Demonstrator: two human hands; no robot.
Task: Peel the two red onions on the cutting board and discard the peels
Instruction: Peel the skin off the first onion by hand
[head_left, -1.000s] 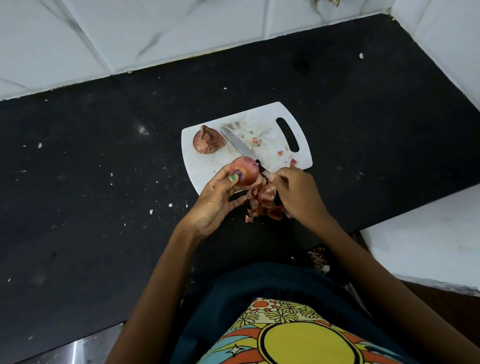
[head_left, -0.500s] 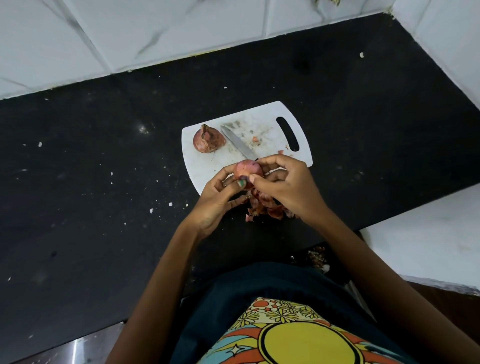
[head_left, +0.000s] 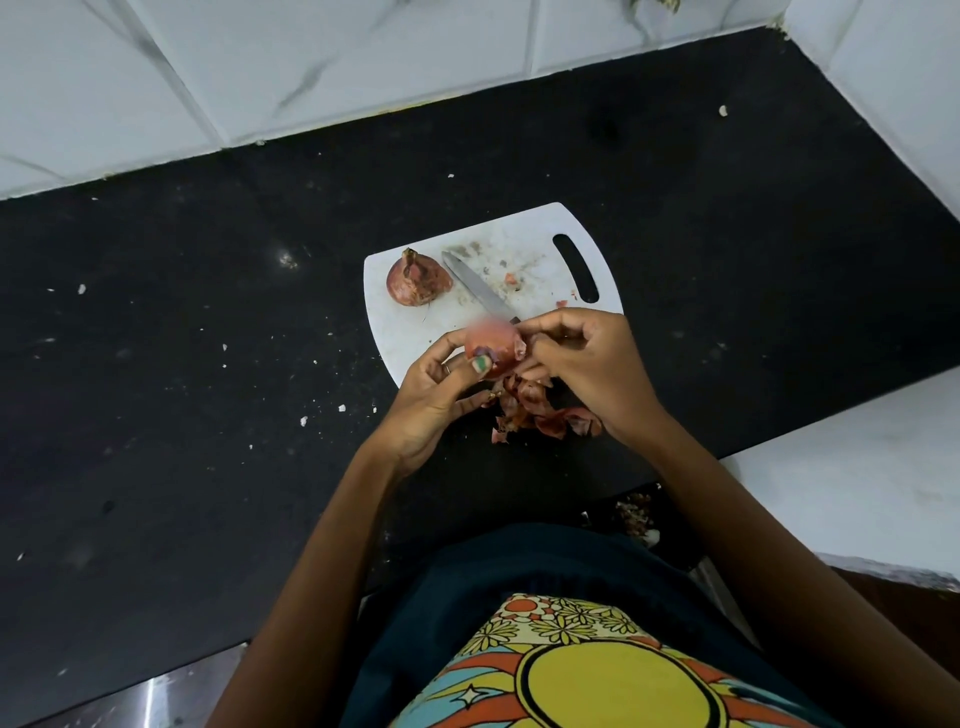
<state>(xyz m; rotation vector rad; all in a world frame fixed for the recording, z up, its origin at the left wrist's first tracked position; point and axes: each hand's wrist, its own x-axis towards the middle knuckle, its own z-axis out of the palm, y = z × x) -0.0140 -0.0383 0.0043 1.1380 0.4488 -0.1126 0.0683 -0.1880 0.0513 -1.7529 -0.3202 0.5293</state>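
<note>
Over the cutting board (head_left: 410, 332), both hands — left (head_left: 431, 395), right (head_left: 587, 364) — grip 1 onion (head_left: 491, 348).

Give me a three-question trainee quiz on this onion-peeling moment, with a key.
1. True or false: the knife is held in the right hand.
2. Which hand grips the onion being peeled: A) left B) right C) neither?
3. Fill in: the unpeeled onion lies on the ____.

Key: 1. False; it lies on the board, and the right hand pinches a peel. 2. A; the left hand holds it. 3. Board. The peels are piled at the board's near edge, not yet discarded.
</note>
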